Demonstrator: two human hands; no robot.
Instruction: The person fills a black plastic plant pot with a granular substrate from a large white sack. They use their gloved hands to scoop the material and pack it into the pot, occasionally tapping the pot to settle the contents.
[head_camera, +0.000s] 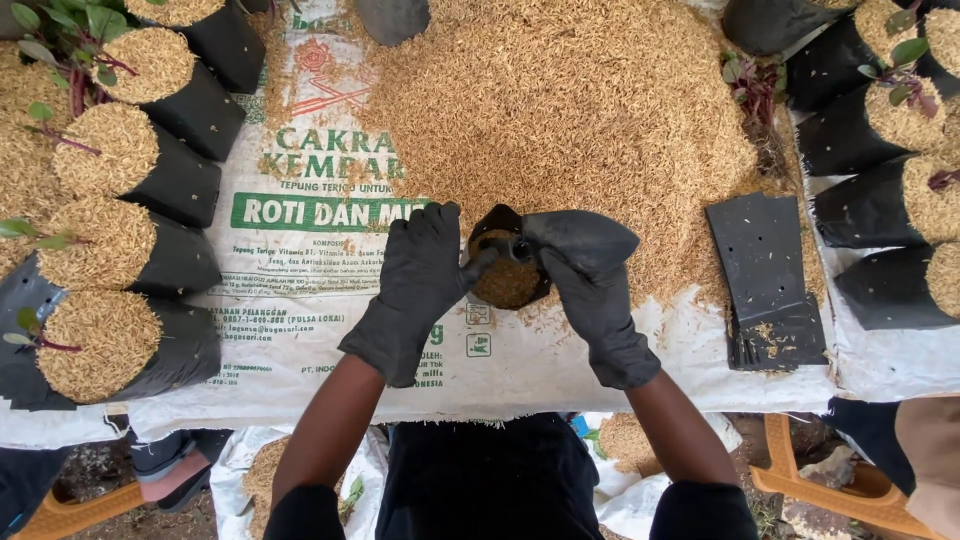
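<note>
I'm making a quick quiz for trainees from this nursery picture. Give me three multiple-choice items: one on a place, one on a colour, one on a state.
1. Where does the stack of flat empty bags lie?
A. right of the hands
B. left of the hands
C. on the husk pile

2. What colour are the gloves on the left hand and right hand?
A. white
B. black
C. yellow

3. How full is the small black grow bag held between the hands?
A. empty
B. part filled with rice husk
C. holding a seedling

Answers: 1 A, it lies flat on the white sack to the right; 2 B, both gloves are black; 3 B, husk shows inside its open mouth, no plant.
</note>
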